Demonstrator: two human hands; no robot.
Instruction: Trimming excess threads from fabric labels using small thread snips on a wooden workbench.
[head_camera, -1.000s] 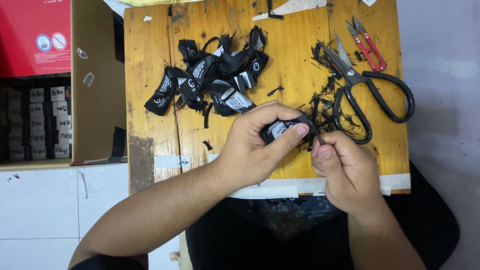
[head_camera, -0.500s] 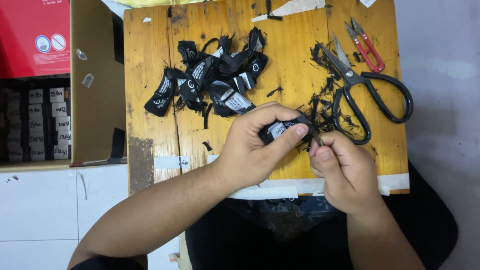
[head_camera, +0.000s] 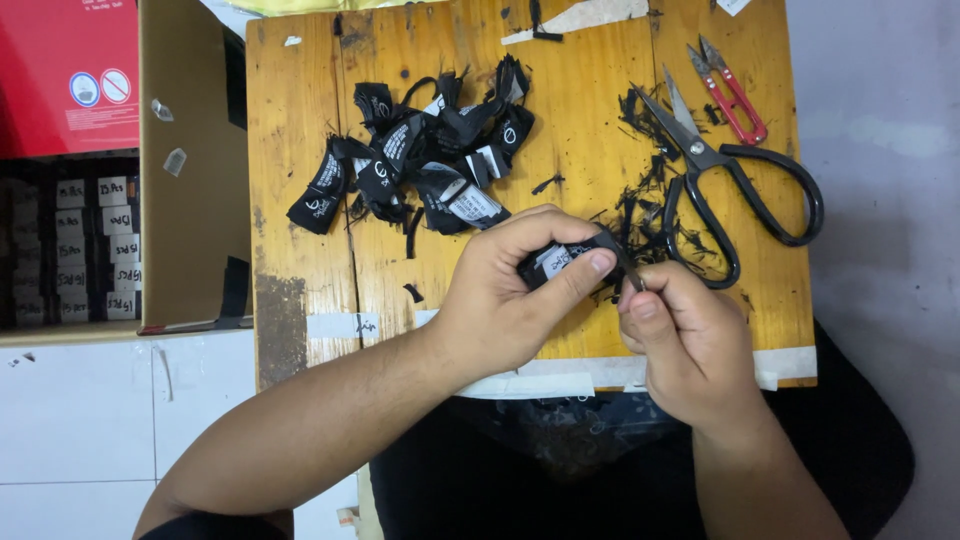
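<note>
My left hand (head_camera: 510, 290) grips a small black woven label (head_camera: 562, 258) with white print, thumb pressed on its top. My right hand (head_camera: 685, 340) sits just to the right, its thumb and forefinger pinching a thin dark strip (head_camera: 630, 272) that sticks out from the label's end. Both hands hover over the front part of a worn wooden board (head_camera: 300, 180). A heap of similar black labels (head_camera: 430, 170) lies on the board behind my left hand.
Large black-handled scissors (head_camera: 740, 190) and small red thread snips (head_camera: 730, 95) lie at the board's right, among black thread scraps (head_camera: 650, 210). A brown cardboard box (head_camera: 190, 200) with stacked packets and a red box (head_camera: 65, 70) stand at the left. White tape (head_camera: 780, 365) lines the front edge.
My right hand has shifted very slightly, keeping its pinch on the strip at the label's end. My left hand holds the label in the same place.
</note>
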